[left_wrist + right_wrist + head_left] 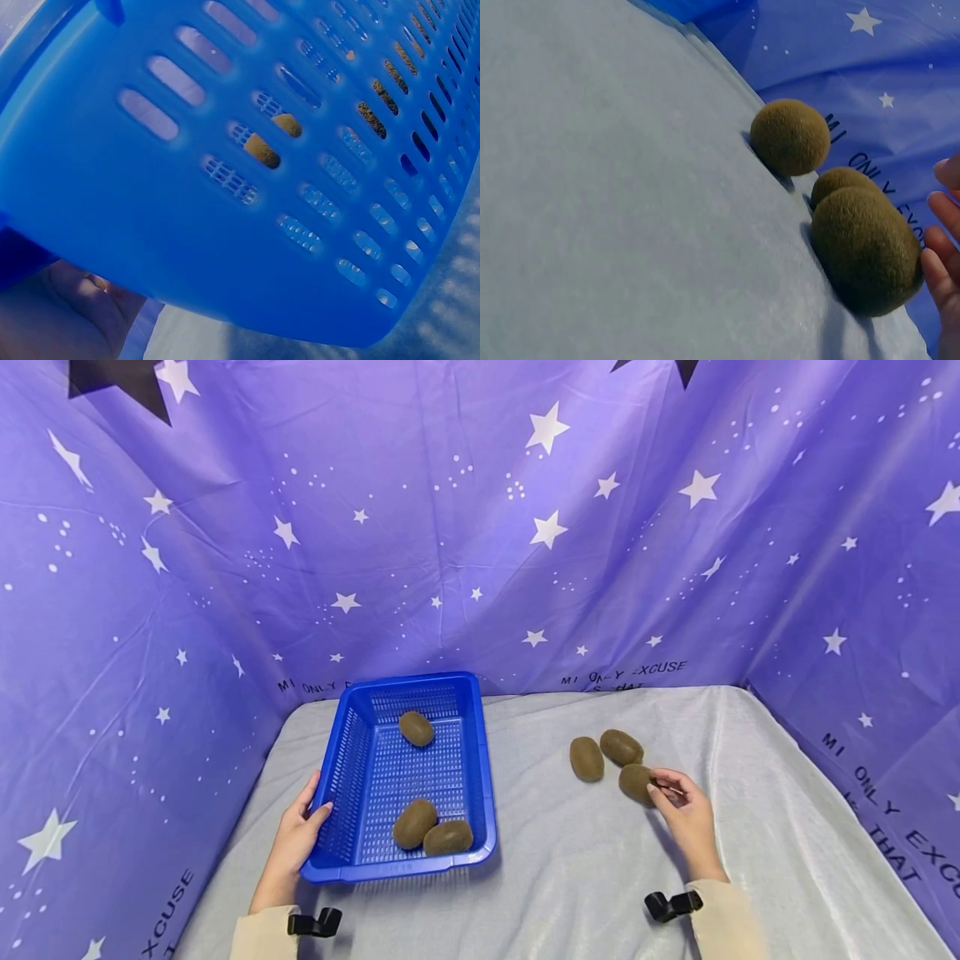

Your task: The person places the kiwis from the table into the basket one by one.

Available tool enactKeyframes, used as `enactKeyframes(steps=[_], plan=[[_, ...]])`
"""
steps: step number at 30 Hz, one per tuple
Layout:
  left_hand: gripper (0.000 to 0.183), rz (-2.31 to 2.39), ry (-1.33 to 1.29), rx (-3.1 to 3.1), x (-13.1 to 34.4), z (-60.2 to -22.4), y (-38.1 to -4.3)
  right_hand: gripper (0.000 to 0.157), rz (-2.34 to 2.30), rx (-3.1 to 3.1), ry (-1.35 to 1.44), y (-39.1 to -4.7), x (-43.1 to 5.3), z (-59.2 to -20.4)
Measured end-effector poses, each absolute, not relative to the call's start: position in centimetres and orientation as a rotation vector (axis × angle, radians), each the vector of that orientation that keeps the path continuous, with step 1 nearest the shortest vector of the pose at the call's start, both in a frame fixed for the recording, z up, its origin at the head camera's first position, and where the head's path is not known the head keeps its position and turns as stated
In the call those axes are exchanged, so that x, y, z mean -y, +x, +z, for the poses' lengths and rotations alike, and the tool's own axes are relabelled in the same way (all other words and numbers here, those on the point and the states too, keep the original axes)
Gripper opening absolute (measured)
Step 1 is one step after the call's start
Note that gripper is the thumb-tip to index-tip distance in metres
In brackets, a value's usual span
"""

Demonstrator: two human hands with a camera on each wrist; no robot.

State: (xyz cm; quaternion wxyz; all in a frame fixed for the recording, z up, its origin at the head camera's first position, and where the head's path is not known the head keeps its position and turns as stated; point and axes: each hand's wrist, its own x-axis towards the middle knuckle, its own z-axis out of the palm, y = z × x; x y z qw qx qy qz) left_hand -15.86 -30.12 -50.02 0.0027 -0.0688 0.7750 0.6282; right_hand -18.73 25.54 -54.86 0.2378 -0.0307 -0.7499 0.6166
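Holding the blue basket at its left side with the left hand, thumb over the rim. Reaching well to the right of the basket with the right hand, fingers loosely bent at the right end of the nearest loose kiwi; touching it, or all but touching, with no closed grip to be seen.

By count, seemingly about half done: three kiwis already inside the basket, three outside. Inside the basket, a lone kiwi toward the far end, plus a rounder-looking kiwi and a sideways kiwi against each other at the near end. Right of the basket, on the grey-white surface, an upright-lying kiwi closest to it, then a rear kiwi right behind the one at the fingertips. Judged from that split, left to gather: these three. Beyond the basket, a purple star-printed cloth.
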Motion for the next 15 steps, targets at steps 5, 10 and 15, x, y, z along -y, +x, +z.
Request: enactKeyframes(steps=[5,10,15], plan=[[0.063,1.972,-0.207,-2.433,30.15,-49.98,-15.83,0.025,1.613,2.103,-0.21,-18.67,-25.91,-55.0],[0.063,1.972,-0.203,-2.441,30.14,-50.04,-15.8,0.03,1.586,2.136,-0.312,-18.7,-26.15,-55.24],[0.061,1.979,-0.192,-2.449,30.05,-50.04,-15.74,0.037,1.67,2.145,-0.352,-18.84,-26.26,-55.75]])
